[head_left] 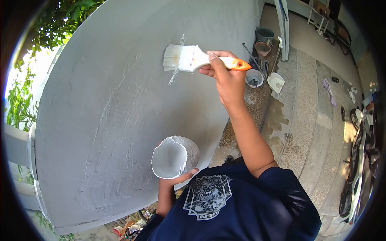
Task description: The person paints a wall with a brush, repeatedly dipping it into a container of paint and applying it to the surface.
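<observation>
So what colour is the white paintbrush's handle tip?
The wide white paintbrush has an orange handle tip, clearest in the head view.

Your brush [189, 58] is a wide, flat type with pale bristles, a white-coated ferrule and a white handle with an orange end. It lies roughly sideways in your right hand [221, 66], bristles pointing left at the wall [100, 120]; bristle contact cannot be confirmed. Stray bristles splay from both edges. Your container [192, 154] is in your left hand [187, 176], near the wall, its round, open mouth facing your view. White residue coats its interior and uneven rim. The wall is gray, with raised streaks and rough patches.
</observation>
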Available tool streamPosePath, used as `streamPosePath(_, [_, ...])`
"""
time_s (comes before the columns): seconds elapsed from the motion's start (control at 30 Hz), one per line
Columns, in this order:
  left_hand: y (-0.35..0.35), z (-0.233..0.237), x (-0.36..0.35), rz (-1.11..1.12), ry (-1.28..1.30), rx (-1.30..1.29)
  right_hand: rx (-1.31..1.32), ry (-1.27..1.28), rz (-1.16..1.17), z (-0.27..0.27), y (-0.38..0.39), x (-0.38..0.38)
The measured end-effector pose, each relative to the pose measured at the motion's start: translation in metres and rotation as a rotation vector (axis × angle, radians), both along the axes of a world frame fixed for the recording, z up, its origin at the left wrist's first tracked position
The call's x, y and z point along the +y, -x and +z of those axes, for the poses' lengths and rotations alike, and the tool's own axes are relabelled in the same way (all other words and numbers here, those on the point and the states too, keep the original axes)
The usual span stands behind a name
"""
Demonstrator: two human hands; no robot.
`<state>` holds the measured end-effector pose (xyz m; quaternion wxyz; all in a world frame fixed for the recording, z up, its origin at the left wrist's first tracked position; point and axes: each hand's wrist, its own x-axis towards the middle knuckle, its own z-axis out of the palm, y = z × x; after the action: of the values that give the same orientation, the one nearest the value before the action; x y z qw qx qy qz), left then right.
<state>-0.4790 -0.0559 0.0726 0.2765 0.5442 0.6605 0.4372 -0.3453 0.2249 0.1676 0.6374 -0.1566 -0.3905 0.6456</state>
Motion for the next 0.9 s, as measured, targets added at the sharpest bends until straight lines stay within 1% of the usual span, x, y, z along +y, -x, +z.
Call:
streamPosePath(0.03, [-0.001,0.0,-0.001,0.018,0.01,-0.018,0.06,-0.035,0.002,0.005,-0.002,0.0])
streamPosePath(0.07, [0.0,0.0,-0.003,0.02,0.006,-0.016,0.059,-0.002,0.035,-0.002,-0.002,0.002])
streamPosePath(0.1, [0.0,-0.001,-0.004,0.025,-0.001,-0.02,0.062,-0.007,0.036,-0.019,0.003,0.004])
streamPosePath(0.13, [0.0,-0.001,-0.005,0.029,-0.007,-0.025,0.022,0.087,0.044,-0.048,0.011,0.008])
streamPosePath(0.17, [0.0,-0.002,-0.006,0.031,-0.011,-0.023,-0.019,0.183,0.053,-0.081,0.02,0.01])
streamPosePath(0.23, [-0.002,-0.004,-0.008,0.079,-0.027,-0.055,-0.115,0.296,-0.044,-0.166,0.028,0.009])
streamPosePath(0.33, [-0.006,0.009,-0.004,0.06,-0.005,-0.017,-0.557,0.343,-0.157,-0.319,0.019,0.018])
streamPosePath(0.37, [-0.007,0.01,-0.007,0.054,0.008,-0.016,-0.712,0.35,-0.171,-0.348,0.012,0.015])
streamPosePath(0.47, [-0.009,0.015,-0.001,0.084,0.012,-0.031,-0.648,0.422,-0.162,-0.337,0.012,0.011])
streamPosePath(0.5, [-0.014,0.019,0.001,0.108,-0.013,-0.094,-0.551,0.391,-0.123,-0.314,0.02,0.013])
streamPosePath(0.53, [-0.019,0.021,-0.001,0.133,-0.032,-0.158,-0.458,0.365,-0.084,-0.274,0.031,0.016])
streamPosePath(0.57, [-0.019,0.016,-0.003,0.132,-0.02,-0.161,-0.445,0.302,-0.064,-0.229,0.035,0.018])
streamPosePath(0.6, [-0.015,0.009,-0.003,0.114,-0.027,-0.102,-0.428,0.236,-0.047,-0.182,0.034,0.021])
streamPosePath(0.63, [-0.011,0.006,-0.003,0.092,-0.035,-0.041,-0.325,0.209,-0.009,-0.14,0.026,0.022])
streamPosePath(0.67, [-0.01,0.009,-0.002,0.084,-0.032,-0.037,-0.222,0.176,0.026,-0.106,0.016,0.022])
streamPosePath(0.7, [-0.01,0.011,0.0,0.075,-0.041,-0.027,-0.221,0.176,0.019,-0.079,0.003,0.022])
streamPosePath(0.73, [-0.012,0.012,0.002,0.07,-0.052,-0.02,-0.073,0.12,0.073,-0.056,-0.008,0.022])
streamPosePath(0.77, [-0.013,0.012,0.003,0.067,-0.062,-0.015,0.074,0.065,0.13,-0.046,-0.014,0.022])
streamPosePath(0.8, [-0.011,0.009,0.002,0.067,-0.06,-0.019,0.07,0.067,0.129,-0.048,-0.015,0.022])
streamPosePath(0.87, [-0.005,0.003,-0.002,0.075,-0.023,0.097,0.189,0.05,0.198,-0.057,-0.013,0.023])
streamPosePath(0.9, [-0.005,0.004,-0.002,0.074,-0.02,0.098,0.191,0.053,0.197,-0.079,-0.005,0.024])
